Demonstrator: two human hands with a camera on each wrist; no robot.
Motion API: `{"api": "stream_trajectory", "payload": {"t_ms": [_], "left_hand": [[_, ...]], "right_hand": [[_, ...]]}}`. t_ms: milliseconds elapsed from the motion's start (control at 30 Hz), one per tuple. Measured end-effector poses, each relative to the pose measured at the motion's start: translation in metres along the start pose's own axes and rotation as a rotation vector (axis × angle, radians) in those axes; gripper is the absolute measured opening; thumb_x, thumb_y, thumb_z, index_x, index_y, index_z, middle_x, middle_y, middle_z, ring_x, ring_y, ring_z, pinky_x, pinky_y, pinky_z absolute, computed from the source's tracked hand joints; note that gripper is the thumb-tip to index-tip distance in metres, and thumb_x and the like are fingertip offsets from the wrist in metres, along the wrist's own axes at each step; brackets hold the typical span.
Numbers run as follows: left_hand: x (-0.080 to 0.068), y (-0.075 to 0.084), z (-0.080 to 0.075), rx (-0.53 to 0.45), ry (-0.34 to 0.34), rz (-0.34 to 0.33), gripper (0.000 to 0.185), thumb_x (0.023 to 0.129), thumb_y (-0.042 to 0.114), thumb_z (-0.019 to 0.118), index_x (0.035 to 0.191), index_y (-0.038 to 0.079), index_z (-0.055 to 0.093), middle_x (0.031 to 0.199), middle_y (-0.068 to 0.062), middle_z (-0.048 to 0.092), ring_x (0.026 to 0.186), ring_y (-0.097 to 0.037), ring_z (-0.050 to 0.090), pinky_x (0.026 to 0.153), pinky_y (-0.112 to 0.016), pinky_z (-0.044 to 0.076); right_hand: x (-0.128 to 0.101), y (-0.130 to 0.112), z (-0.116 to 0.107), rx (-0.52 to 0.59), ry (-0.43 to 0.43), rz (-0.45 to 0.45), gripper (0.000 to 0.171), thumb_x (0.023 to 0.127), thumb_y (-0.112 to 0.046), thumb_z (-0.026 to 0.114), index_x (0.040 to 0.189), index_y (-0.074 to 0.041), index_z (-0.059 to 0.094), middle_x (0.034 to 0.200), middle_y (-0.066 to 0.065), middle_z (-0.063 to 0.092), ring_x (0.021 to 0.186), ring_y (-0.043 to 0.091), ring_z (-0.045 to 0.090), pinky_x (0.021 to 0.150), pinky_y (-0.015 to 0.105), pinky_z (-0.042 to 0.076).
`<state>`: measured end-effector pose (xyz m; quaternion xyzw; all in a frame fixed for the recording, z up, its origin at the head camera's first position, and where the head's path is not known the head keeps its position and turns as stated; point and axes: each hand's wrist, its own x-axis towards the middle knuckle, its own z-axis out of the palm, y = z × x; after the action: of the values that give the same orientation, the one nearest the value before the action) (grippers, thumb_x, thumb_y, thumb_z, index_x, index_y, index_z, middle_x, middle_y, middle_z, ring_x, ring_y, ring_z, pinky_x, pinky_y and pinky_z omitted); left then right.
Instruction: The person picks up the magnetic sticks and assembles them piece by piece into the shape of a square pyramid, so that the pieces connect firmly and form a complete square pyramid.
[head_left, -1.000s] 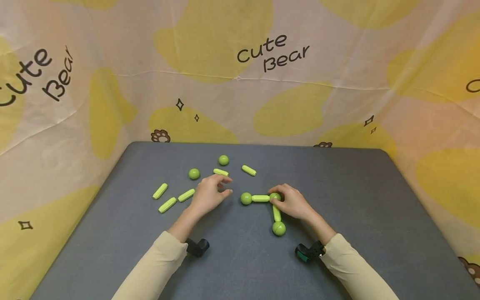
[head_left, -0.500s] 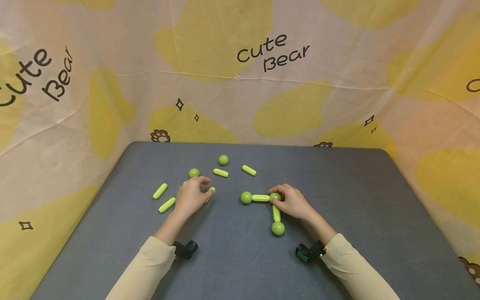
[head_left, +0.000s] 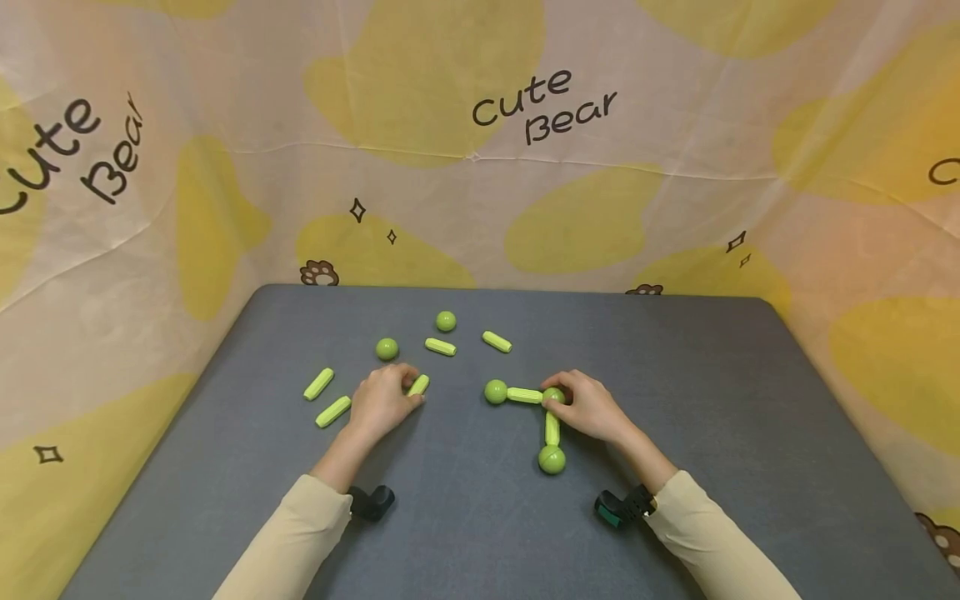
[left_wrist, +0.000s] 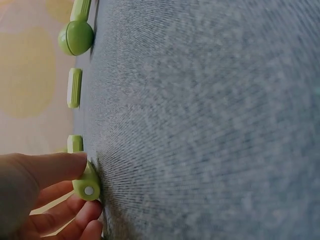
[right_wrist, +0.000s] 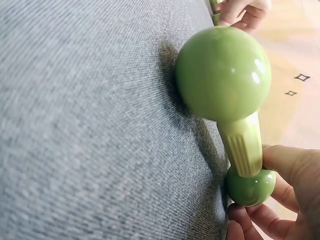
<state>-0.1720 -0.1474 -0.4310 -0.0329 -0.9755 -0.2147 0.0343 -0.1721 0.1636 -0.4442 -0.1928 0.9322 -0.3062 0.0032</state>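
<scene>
In the head view, my left hand [head_left: 384,402] pinches a short yellow-green ribbed rod [head_left: 420,383] low at the table. The left wrist view shows the thumb along this rod [left_wrist: 89,181], whose near end carries a white dot. To the right, my right hand [head_left: 587,405] grips the green corner ball [head_left: 553,395] of an L-shaped piece. One rod [head_left: 524,396] runs left from that ball to another ball [head_left: 496,392]; a second rod [head_left: 552,428] points towards me and ends in a ball [head_left: 552,460]. In the right wrist view, fingertips surround the corner ball [right_wrist: 251,188].
Two loose green balls, one farther [head_left: 446,321] and one nearer [head_left: 387,348], lie beyond my left hand. Several loose rods are spread about, including one at the back [head_left: 497,342] and one on the left [head_left: 318,384]. A printed cloth [head_left: 480,200] surrounds the grey table [head_left: 690,367].
My left hand has moved left and down from near the L-shaped piece and now pinches a rod. The piece has turned slightly in my right hand, its near ball shifting left.
</scene>
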Motion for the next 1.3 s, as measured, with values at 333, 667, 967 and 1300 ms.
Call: {"api": "stream_trajectory", "payload": {"t_ms": [333, 667, 967, 1300], "left_hand": [[-0.001, -0.001, -0.001, -0.003, -0.004, 0.009, 0.029, 0.067, 0.018, 0.068, 0.096, 0.015, 0.064, 0.086, 0.001, 0.063, 0.076, -0.023, 0.059, 0.057, -0.04, 0.044], [-0.003, 0.002, -0.001, -0.032, -0.001, 0.019, 0.027, 0.068, 0.017, 0.066, 0.095, 0.017, 0.065, 0.084, 0.002, 0.064, 0.075, -0.022, 0.059, 0.055, -0.039, 0.043], [-0.002, 0.004, 0.002, -0.057, 0.024, 0.062, 0.026, 0.067, 0.016, 0.066, 0.093, 0.018, 0.066, 0.083, 0.002, 0.064, 0.074, -0.019, 0.059, 0.058, -0.037, 0.044], [-0.001, 0.012, 0.011, -0.096, 0.029, 0.129, 0.025, 0.067, 0.011, 0.065, 0.091, 0.017, 0.067, 0.079, 0.001, 0.063, 0.069, -0.013, 0.058, 0.056, -0.031, 0.043]], "right_hand": [[-0.006, 0.002, -0.001, -0.025, 0.007, 0.023, 0.02, 0.078, -0.028, 0.063, 0.094, -0.014, 0.063, 0.073, -0.003, 0.051, 0.062, 0.01, 0.042, 0.055, 0.025, 0.035], [-0.018, -0.008, -0.006, -0.035, -0.036, 0.093, 0.022, 0.076, -0.03, 0.064, 0.085, -0.012, 0.057, 0.073, -0.003, 0.051, 0.062, 0.01, 0.044, 0.056, 0.025, 0.036], [-0.02, -0.014, -0.009, -0.022, -0.097, 0.133, 0.02, 0.078, -0.031, 0.062, 0.084, -0.012, 0.057, 0.07, -0.004, 0.052, 0.058, 0.008, 0.044, 0.052, 0.024, 0.036], [-0.003, -0.014, -0.004, -0.028, -0.096, 0.118, 0.02, 0.08, -0.029, 0.06, 0.09, -0.012, 0.061, 0.072, -0.005, 0.055, 0.059, 0.007, 0.047, 0.052, 0.024, 0.038]]}}
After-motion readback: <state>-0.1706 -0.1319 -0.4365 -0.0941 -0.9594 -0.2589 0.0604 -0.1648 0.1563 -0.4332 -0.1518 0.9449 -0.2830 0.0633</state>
